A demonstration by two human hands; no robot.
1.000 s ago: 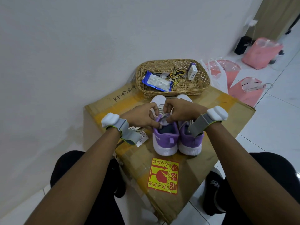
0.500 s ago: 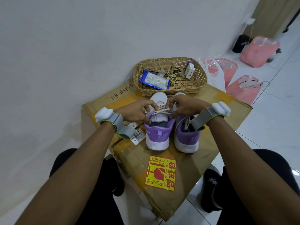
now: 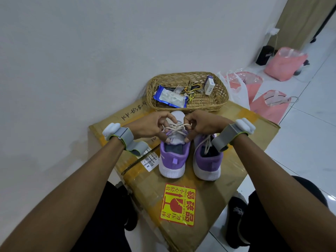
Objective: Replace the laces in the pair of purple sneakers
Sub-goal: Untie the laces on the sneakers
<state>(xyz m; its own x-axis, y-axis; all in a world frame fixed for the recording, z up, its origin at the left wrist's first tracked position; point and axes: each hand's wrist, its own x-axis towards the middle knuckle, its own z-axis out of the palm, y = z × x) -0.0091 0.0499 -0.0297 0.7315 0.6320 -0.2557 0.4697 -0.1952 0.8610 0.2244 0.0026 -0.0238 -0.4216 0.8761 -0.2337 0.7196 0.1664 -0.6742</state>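
Two purple knit sneakers with white rubber soles stand side by side in the middle of a brown cardboard box (image 3: 145,188). The left hand (image 3: 151,127) and the right hand (image 3: 203,124), close together, each pinch the cream woven lace (image 3: 175,127) over the left sneaker (image 3: 173,160). The right sneaker (image 3: 207,160) stands just beside it. An oval wicker basket (image 3: 223,95) sits at the far edge, and a small carton (image 3: 209,85) in it reads "ERA". A yellow-red sticker (image 3: 178,204) near the front edge reads "FRAGILE HANDLE WITH CARE". The wall (image 3: 91,51) is white and the tiled floor (image 3: 300,151) is glossy.

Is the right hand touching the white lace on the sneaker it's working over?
Touching. The head view shows the right hand pinching the white lace in its curled fingers, above the purple sneaker.
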